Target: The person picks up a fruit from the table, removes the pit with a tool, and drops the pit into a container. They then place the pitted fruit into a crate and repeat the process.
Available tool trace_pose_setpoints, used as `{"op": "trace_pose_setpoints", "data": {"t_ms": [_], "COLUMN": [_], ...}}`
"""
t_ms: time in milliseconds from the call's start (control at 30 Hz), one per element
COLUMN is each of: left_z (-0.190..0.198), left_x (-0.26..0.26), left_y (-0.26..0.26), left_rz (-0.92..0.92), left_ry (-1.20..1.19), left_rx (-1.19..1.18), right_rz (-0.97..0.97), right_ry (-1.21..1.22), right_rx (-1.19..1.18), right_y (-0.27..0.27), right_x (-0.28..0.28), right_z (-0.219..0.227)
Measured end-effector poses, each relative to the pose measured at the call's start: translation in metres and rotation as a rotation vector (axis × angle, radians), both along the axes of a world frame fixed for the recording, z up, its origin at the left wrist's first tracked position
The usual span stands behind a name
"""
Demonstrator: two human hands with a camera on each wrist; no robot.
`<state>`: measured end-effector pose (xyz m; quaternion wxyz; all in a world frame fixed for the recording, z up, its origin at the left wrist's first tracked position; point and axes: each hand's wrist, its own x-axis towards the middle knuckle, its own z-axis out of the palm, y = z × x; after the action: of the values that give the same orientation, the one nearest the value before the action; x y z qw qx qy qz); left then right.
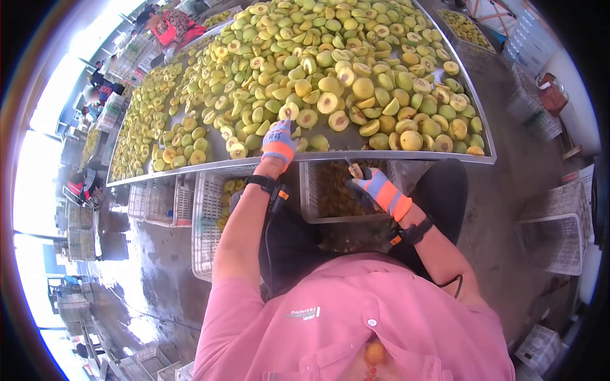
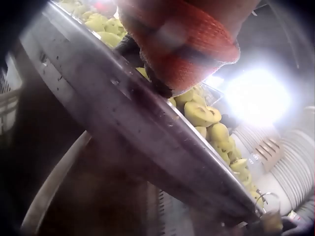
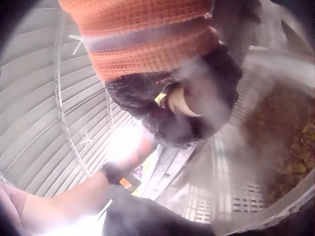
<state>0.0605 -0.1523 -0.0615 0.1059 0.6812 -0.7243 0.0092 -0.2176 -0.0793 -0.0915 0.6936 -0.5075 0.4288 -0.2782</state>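
Observation:
Halved yellow-green, peach-like fruits (image 1: 330, 86) cover a metal-rimmed table (image 1: 438, 156). My gloved left hand (image 1: 278, 141) reaches over its near edge, fingertips right at a fruit half (image 1: 288, 111) whose cut face shows; I cannot tell whether the fingers grip it. In the left wrist view the table rim (image 2: 147, 118) and the orange glove cuff (image 2: 182, 49) hide those fingers. Just outside the rim, my gloved right hand (image 1: 379, 190) holds a small tool with a tan handle (image 1: 356, 171) and dark tip. Its dark-coated fingers (image 3: 172, 123) curl round the tan part (image 3: 181, 101).
Below the rim, a white crate (image 1: 308, 197) holds brownish scraps, with another crate (image 1: 206, 216) of fruit to its left. More crates (image 1: 159, 202) stand further left, and one (image 1: 553, 222) at the right. Other people (image 1: 178, 28) are at the back left. The floor (image 1: 136, 273) looks wet.

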Motion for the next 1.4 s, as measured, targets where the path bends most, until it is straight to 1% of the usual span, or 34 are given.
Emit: {"op": "trace_pose_setpoints", "data": {"t_ms": [67,100,133,167,200,233,267,300,333,367,433,467,500,567,600,633,667,700,733,800,833,867,967,1000,1067,1133,1200,1233,1300,1333,1400], "left_z": [0.015,0.03,0.043,0.055,0.068,0.081,0.087,0.084,0.085,0.086,0.081,0.077,0.068,0.067,0.064,0.054,0.047,0.046,0.045,0.044,0.047,0.051,0.058,0.052,0.051,0.06,0.066,0.066,0.061,0.055,0.046], "left_x": [-0.005,-0.013,-0.021,-0.03,-0.04,-0.052,-0.06,-0.064,-0.062,-0.061,-0.072,-0.076,-0.066,-0.073,-0.08,-0.086,-0.087,-0.088,-0.087,-0.086,-0.085,-0.083,-0.078,-0.073,-0.074,-0.083,-0.088,-0.09,-0.096,-0.096,-0.097], "left_y": [0.017,0.031,0.046,0.061,0.076,0.09,0.1,0.108,0.112,0.116,0.122,0.125,0.119,0.122,0.123,0.121,0.12,0.12,0.122,0.126,0.127,0.128,0.132,0.127,0.126,0.129,0.129,0.128,0.125,0.123,0.122], "left_rz": [-0.083,-0.179,-0.277,-0.375,-0.443,-0.509,-0.572,-0.585,-0.576,-0.57,-0.294,-0.13,-0.049,-0.14,-0.203,-0.171,-0.149,-0.13,-0.133,-0.138,-0.146,-0.155,-0.167,-0.157,-0.14,-0.103,-0.019,0.033,0.017,0.055,0.114], "left_ry": [0.036,0.055,0.074,0.094,0.055,0.015,-0.03,-0.098,-0.031,0.038,0.871,1.281,1.431,1.506,1.463,1.232,1.281,1.327,1.242,1.069,1.031,0.994,1.04,1.106,1.209,1.318,1.503,1.613,1.597,1.66,1.683], "left_rx": [-0.116,-0.157,-0.194,-0.228,-0.218,-0.211,-0.212,-0.2,-0.234,-0.268,-0.251,-0.222,-0.183,-0.156,-0.143,-0.255,-0.277,-0.299,-0.362,-0.479,-0.473,-0.466,-0.429,-0.379,-0.338,-0.346,-0.329,-0.309,-0.41,-0.395,-0.373], "right_rz": [-0.054,-0.085,-0.113,-0.02,0.073,0.175,0.236,0.246,0.271,0.267,0.194,0.095,-0.007,-0.01,-0.009,-0.031,-0.053,-0.095,-0.136,-0.104,-0.09,-0.074,-0.042,0.034,0.055,0.093,0.146,0.165,0.197,0.188,0.17], "right_ry": [-0.096,-0.146,-0.166,-0.192,-0.218,-0.15,-0.064,0.004,-0.034,-0.124,-0.311,-0.376,-0.437,-0.436,-0.437,-0.409,-0.383,-0.428,-0.472,-0.327,-0.253,0.031,0.07,0.279,0.451,0.55,0.577,0.616,0.697,0.666,0.607], "right_rx": [0.065,0.101,0.219,0.171,0.124,-0.145,-0.443,-0.72,-0.811,-0.617,-0.225,-0.04,0.147,0.053,0.002,-0.09,-0.183,-0.252,-0.322,-0.467,-0.541,-0.808,-0.893,-0.904,-0.874,-0.83,-0.774,-0.788,-0.817,-0.799,-0.758], "right_y": [-0.006,-0.008,-0.01,-0.017,-0.024,-0.025,-0.025,-0.025,-0.023,-0.022,-0.017,-0.01,0.0,0.011,0.013,0.01,0.006,0.007,0.009,0.013,0.013,0.012,0.024,0.018,0.011,0.011,0.012,0.013,0.012,0.012,0.017], "right_x": [0.003,0.005,0.007,0.007,0.006,0.01,0.013,0.017,0.021,0.025,0.034,0.035,0.039,0.049,0.054,0.061,0.071,0.077,0.084,0.073,0.064,0.056,0.054,0.055,0.059,0.061,0.061,0.06,0.058,0.058,0.061], "right_z": [0.021,0.033,0.052,0.048,0.041,0.038,0.034,0.032,0.03,0.028,0.036,0.038,0.054,0.076,0.081,0.066,0.041,0.038,0.035,0.038,0.043,0.046,0.077,0.058,0.027,0.029,0.033,0.035,0.037,0.036,0.039]}}
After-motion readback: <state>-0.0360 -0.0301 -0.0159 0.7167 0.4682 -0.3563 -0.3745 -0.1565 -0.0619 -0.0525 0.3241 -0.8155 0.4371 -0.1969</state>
